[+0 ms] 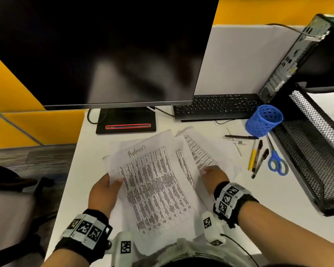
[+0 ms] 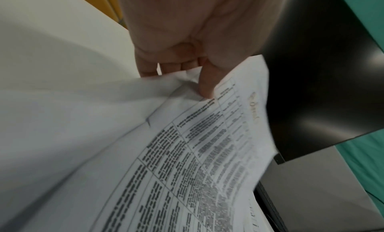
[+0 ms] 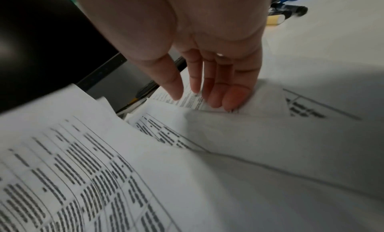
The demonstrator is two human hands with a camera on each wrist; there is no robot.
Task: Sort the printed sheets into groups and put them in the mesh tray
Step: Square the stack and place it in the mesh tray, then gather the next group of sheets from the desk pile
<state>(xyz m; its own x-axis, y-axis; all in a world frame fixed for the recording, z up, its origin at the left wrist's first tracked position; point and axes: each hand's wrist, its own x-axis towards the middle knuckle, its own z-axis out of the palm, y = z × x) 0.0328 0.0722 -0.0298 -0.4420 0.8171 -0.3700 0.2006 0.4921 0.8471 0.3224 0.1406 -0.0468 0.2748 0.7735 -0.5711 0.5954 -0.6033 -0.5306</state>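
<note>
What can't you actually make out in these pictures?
- Table text on the Admin sheet: too small in the head view, blurred in both wrist views.
- Mesh tray: cut off by the head view's right edge.
- Left hand fingers: behind the paper.
- Lower sheets: covered by upper ones.

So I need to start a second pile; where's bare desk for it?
Left of the sheets, between monitor base and left hand, the desk is bare. Crowded on the right: pens, scissors, blue cup.
</note>
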